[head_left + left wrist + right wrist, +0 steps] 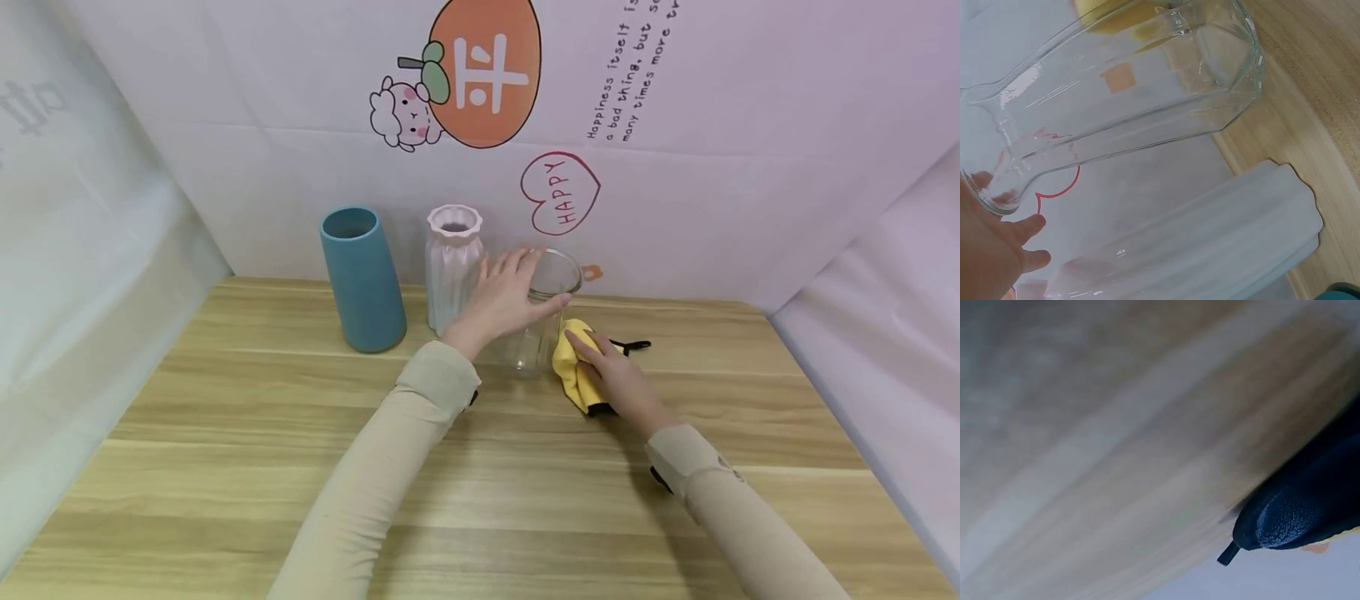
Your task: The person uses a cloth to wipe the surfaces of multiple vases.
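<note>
A clear glass vase (528, 354) stands upright on the wooden table, its flared rim towards me. My left hand (504, 302) holds it at the rim, with the thumb along the near right side and the fingers spread at the left and back. In the left wrist view, fingertips of the left hand (991, 250) show beside and through the neck of the glass. Against the vase's lower right side, my right hand (622, 382) grips a yellow cloth (573, 379) with black trim and a black loop. Dark fabric (1310, 500) with a small tab fills the right wrist view's lower right; the right hand is hidden there.
Close to the vase's left stands a white ribbed vase (452, 267), partly behind the left hand. Farther left is a tall blue vase (366, 287). A printed white sheet (300, 183) hangs behind the table (480, 508), and more white cloth encloses both sides.
</note>
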`<action>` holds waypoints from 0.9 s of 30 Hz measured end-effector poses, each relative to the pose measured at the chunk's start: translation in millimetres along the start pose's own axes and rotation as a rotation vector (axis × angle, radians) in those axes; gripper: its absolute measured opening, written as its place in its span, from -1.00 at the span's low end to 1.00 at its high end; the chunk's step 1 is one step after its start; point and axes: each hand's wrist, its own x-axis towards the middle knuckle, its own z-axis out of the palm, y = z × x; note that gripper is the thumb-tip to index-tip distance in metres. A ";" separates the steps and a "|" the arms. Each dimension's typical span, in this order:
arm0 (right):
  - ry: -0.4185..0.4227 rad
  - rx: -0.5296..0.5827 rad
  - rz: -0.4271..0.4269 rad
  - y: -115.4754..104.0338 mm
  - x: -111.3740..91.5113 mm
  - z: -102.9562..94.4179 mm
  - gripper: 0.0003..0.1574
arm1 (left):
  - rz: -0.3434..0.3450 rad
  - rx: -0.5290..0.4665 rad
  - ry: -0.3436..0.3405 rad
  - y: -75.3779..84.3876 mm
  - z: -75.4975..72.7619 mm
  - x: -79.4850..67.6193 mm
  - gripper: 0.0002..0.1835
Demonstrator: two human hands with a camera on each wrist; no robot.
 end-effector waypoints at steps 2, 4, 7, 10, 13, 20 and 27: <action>-0.030 0.004 0.018 0.7 -2.4 -0.4 -0.35 | -0.002 -0.007 -0.003 0.3 0.5 0.2 -0.09; -0.012 0.005 0.008 1.2 -2.0 -0.3 -0.33 | -0.008 -0.012 -0.009 0.6 1.0 0.1 -0.10; 0.078 0.011 -0.031 1.1 1.3 -0.6 -0.31 | -0.015 -0.019 -0.018 0.8 1.7 -0.2 -0.11; 0.191 0.029 -0.070 -1.4 7.9 -2.0 -0.29 | -0.020 -0.027 -0.021 1.0 2.2 -0.4 -0.11; 0.269 0.065 -0.078 -6.7 15.3 -5.3 -0.28 | -0.024 -0.024 -0.019 1.0 3.0 0.2 -0.11; 0.310 0.118 -0.055 -23.0 24.9 -9.6 -0.26 | -0.024 -0.044 -0.021 1.7 2.0 0.8 -0.10; 0.249 0.279 0.083 -29.0 26.3 -2.7 -0.34 | -0.024 -0.051 -0.020 1.7 0.8 1.4 -0.10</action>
